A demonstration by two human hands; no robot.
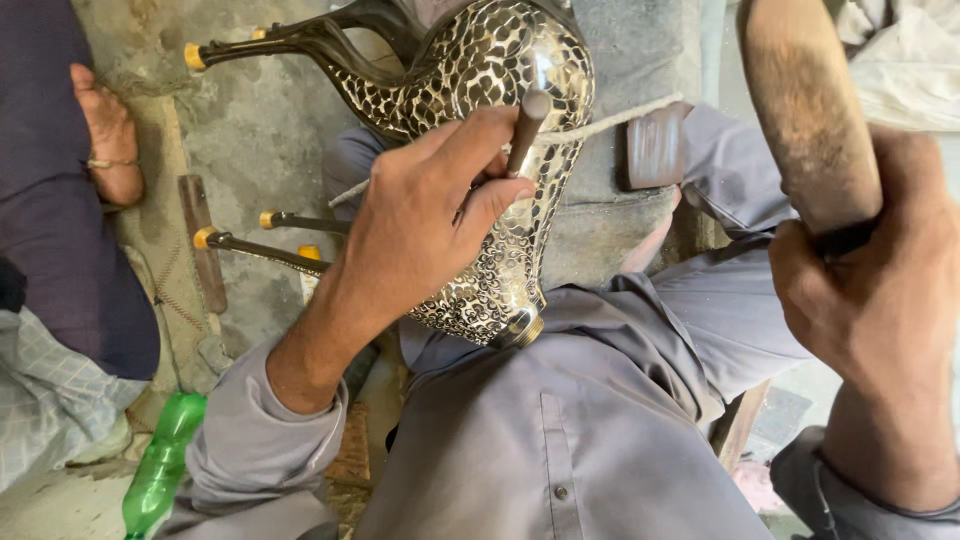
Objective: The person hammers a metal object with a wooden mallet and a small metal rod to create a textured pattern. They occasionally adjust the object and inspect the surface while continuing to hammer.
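Soft even daylight, faint shadows. Bright glare streak on patterned metal vessel (490,120). Right of vessel, raised wooden mallet (805,110) blurred. Wide-angle stretch at edges.

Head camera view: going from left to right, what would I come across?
Another person's foot → green plastic bottle → left hand gripping a punch against the patterned metal vessel → right hand holding a wooden mallet.

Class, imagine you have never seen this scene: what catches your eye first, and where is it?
First, the shiny patterned metal jug at top centre, lying across the person's lap. The left hand presses a thin punch against it, while the right hand grips a wooden mallet at the right. A green bottle lies bottom left.
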